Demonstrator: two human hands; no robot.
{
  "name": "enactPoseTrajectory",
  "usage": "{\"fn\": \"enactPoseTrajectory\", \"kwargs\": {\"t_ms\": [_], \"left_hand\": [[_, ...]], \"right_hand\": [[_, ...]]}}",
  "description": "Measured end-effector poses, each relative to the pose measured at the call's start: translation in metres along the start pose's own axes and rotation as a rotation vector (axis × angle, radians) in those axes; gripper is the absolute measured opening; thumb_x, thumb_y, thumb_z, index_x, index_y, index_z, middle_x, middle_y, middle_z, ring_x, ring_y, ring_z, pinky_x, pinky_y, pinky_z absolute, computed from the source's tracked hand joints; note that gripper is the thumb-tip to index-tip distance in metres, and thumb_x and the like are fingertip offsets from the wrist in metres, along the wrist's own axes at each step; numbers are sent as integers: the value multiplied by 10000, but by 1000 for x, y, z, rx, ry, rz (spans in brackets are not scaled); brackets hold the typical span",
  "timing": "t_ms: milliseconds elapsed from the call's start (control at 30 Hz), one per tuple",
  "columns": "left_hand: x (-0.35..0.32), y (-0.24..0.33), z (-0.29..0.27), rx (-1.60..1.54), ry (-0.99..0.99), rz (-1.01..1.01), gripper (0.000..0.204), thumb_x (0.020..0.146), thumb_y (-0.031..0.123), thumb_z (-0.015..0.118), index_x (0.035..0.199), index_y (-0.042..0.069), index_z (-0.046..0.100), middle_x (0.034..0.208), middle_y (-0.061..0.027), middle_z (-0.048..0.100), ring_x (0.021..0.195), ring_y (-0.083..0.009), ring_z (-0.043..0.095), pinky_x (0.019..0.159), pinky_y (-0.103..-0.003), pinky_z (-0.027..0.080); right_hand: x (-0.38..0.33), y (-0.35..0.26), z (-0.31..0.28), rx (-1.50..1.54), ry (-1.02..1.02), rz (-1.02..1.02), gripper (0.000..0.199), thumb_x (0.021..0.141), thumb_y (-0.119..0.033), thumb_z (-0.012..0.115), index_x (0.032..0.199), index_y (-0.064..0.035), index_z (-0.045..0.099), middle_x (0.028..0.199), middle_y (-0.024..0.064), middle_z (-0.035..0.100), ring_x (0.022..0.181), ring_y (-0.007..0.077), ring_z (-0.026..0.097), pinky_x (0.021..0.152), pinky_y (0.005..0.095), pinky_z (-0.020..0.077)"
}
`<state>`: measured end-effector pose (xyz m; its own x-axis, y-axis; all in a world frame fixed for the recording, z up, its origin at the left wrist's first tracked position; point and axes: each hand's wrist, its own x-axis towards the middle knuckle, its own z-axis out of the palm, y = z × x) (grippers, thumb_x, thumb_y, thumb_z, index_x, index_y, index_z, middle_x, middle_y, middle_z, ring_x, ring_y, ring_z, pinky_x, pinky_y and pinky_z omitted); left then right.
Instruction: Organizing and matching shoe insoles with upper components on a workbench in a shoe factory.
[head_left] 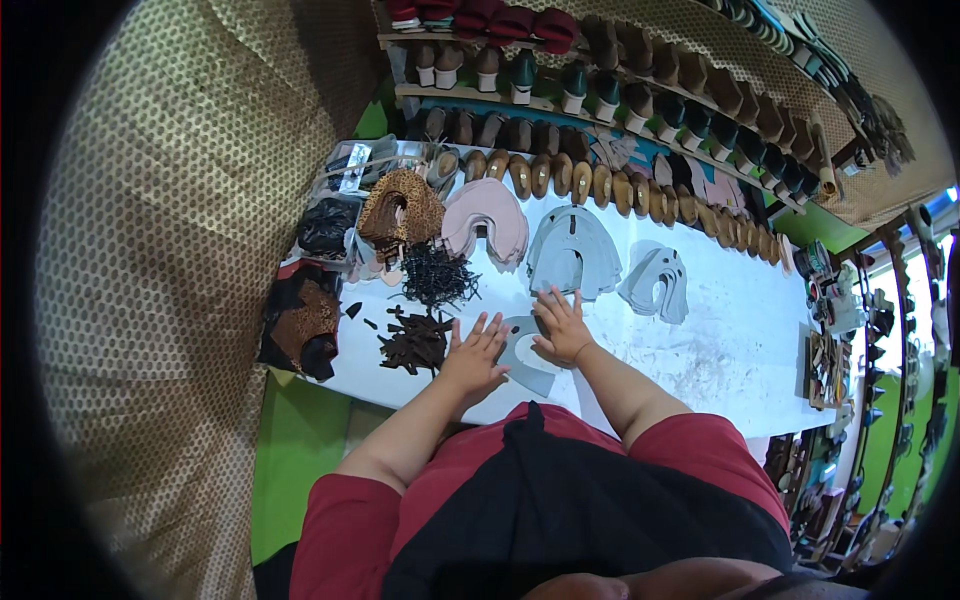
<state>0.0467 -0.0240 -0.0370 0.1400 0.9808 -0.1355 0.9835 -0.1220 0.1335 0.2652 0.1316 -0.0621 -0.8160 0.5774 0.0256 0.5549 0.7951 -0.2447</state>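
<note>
A grey U-shaped cut piece (532,380), like a shoe upper, lies on the white table at its near edge. My left hand (476,360) is at its left side with the fingers spread, palm down. On the right, my right hand (563,328) spreads its fingers over the piece's upper right part. Nothing shows in either hand. Left of my left hand is a pile of dark brown strips (414,342), with a heap of thin black strips (437,275) beyond it. Grey U-shaped pieces (574,247) lie stacked past my right hand, and a smaller grey stack (657,285) sits right of them.
Pink U-shaped pieces (487,218) and leopard-print pieces (400,208) are stacked at the far left of the table (715,370). Brown shoe soles (602,184) line its back edge. Shelves of heeled shoe forms (575,85) rise behind. A wooden tool rack (827,368) stands at the right end.
</note>
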Motion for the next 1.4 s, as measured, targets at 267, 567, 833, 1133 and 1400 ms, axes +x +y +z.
{"fn": "enactPoseTrajectory", "kwargs": {"t_ms": [267, 567, 833, 1133, 1400], "left_hand": [[-102, -113, -12, -76, 44, -551, 956, 856, 592, 571, 1589, 109, 193, 1668, -175, 56, 1531, -408, 27, 1136, -709, -7], [-146, -178, 20, -86, 246, -464, 957, 875, 606, 513, 1583, 56, 180, 1666, -171, 87, 1531, -391, 72, 1175, -637, 8], [-152, -181, 16, -193, 337, -413, 793, 896, 514, 532, 1537, 94, 327, 1650, -129, 194, 1517, -402, 123, 1188, -619, 32], [-149, -183, 19, -229, 382, -373, 712, 890, 488, 547, 1460, 74, 440, 1614, -146, 281, 1501, -422, 170, 1172, -647, 41], [-147, -183, 15, -200, 352, -376, 709, 844, 358, 621, 1459, 57, 434, 1610, -172, 277, 1508, -419, 152, 1171, -647, 9]], "right_hand": [[13, -24, 19, -68, 162, 120, 641, 839, -468, 665, 1399, -193, 516, 1564, 125, 346, 1489, 352, 226, 1132, 728, 74], [156, -174, 21, 201, 212, -109, 211, 815, -251, 745, 1024, -270, 752, 1473, 81, 464, 1453, 408, 276, 1100, 764, 139], [213, -214, 30, -25, -7, -247, 176, 821, -274, 700, 974, -282, 786, 1499, 54, 451, 1507, 374, 172, 1110, 773, 75], [188, -200, 7, 145, 145, -8, 90, 762, -217, 758, 848, -216, 784, 1433, 44, 522, 1471, 375, 251, 1105, 778, 84], [42, -95, 28, 327, 427, 561, 91, 734, -285, 801, 806, -231, 790, 1540, 103, 416, 1463, 464, 209, 1100, 754, 161]]}}
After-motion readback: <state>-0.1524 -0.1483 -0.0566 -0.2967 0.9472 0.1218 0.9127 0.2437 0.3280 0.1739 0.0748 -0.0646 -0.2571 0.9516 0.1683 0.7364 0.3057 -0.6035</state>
